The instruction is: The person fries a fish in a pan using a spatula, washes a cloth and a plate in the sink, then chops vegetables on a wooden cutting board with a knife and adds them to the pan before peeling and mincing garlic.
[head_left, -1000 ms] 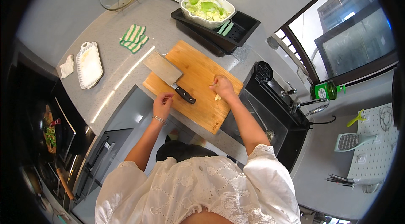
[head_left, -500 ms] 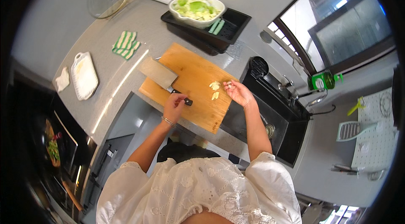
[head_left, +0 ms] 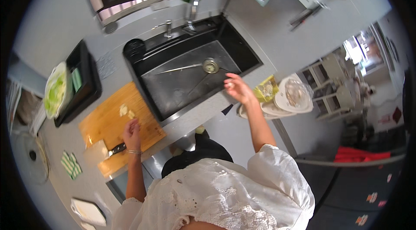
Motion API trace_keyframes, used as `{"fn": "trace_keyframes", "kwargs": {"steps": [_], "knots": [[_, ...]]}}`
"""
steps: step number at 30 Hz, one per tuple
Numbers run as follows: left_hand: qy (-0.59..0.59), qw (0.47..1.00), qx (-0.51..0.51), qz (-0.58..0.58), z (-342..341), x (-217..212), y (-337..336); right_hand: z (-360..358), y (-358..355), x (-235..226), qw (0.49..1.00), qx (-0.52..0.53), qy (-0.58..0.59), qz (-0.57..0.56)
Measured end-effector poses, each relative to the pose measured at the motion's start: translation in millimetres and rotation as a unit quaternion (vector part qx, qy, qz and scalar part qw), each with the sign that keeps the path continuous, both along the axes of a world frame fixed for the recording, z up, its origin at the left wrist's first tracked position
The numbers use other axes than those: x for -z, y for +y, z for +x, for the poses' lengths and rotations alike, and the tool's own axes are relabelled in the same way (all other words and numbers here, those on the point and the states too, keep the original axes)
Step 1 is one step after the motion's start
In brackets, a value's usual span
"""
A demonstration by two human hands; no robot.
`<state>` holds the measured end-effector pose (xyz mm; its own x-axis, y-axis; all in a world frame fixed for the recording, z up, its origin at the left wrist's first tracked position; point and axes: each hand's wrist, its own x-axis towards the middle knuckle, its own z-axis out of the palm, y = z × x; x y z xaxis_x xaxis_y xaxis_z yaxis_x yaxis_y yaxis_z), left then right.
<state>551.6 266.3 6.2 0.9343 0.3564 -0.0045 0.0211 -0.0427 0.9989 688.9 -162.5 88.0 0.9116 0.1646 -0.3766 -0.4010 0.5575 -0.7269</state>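
Note:
Pale garlic cloves (head_left: 124, 110) lie in a small group on the wooden cutting board (head_left: 106, 121). Over the board's near part is my left hand (head_left: 132, 137), empty, its fingers loosely bent but not closed. Beside it a cleaver rests flat, its black handle (head_left: 117, 148) close to my wrist and its wide blade (head_left: 96, 153) pointing left. My right hand (head_left: 238, 91) is raised by the sink's near right rim, fingers pinched around a small whitish piece (head_left: 230, 85) that looks like garlic. The fingers partly hide it.
A black sink (head_left: 173, 87) with a drain and faucet adjoins the board. Right of it stand a yellow packet (head_left: 266, 89) and white containers (head_left: 294, 95). A bowl of cut greens (head_left: 57, 90) sits on a black tray (head_left: 89, 87). A striped cloth (head_left: 70, 165) lies at left.
The view has swung right towards the sink. My right hand has left the garlic and moved right past the board. My left hand has come away from the cleaver's handle.

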Motion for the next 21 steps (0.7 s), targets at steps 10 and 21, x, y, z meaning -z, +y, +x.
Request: {"fn": "trace_keyframes", "kwargs": {"steps": [10,21], "knots": [[0.039,0.997,0.041,0.046,56,-40,-59,-9,-250,58,0.884,0.296,0.139,-0.334],[0.068,0.995,0.057,0.044,86,-49,-113,22,-298,71,0.862,0.113,0.249,-0.426]]}}
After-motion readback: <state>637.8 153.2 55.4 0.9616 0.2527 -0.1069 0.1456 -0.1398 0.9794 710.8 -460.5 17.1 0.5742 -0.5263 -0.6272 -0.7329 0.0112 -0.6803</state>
